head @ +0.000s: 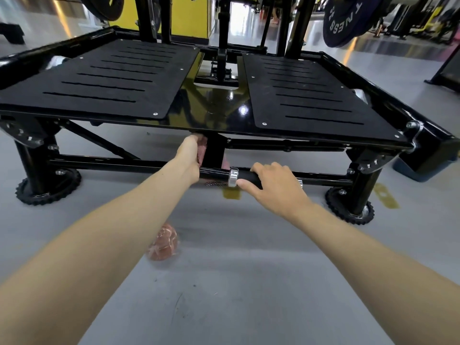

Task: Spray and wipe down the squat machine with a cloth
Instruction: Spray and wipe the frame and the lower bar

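- Left hand (190, 153) is up at the centre of the frame, just under the front edge of the squat machine (104, 78), and it has the cloth (202, 148) bunched in its grip.
- The pinkish cloth is pressed against the left side of the black upright post (214, 151) below the platform. The thumb lies along the top, and the fingertips are hidden behind the cloth and post.
- A scrap of the same pink shows just right of the post, low down by the bar.
- Right hand (271, 185), right of centre, is curled over the black handle (216, 176) that runs across the front of the frame. The knuckles are on top, and the thumb reaches under towards the silver collar (233, 177). It's a full wrap with no gap.
- The two hands are near each other, with post and collar between them.
- Above them, two slotted black footplates sit either side of a glossy centre strip that catches ceiling lights.
- Lower left of centre, a blurry pink bundle (164, 242) lies on the grey floor (236, 282), partly covered by the left forearm. I can't tell what it is.
- Upper right, a dark weight plate (348, 21) with white lettering hangs on a bar.
- Yellow marks (384, 197) show on the floor beside the right front foot of the machine.
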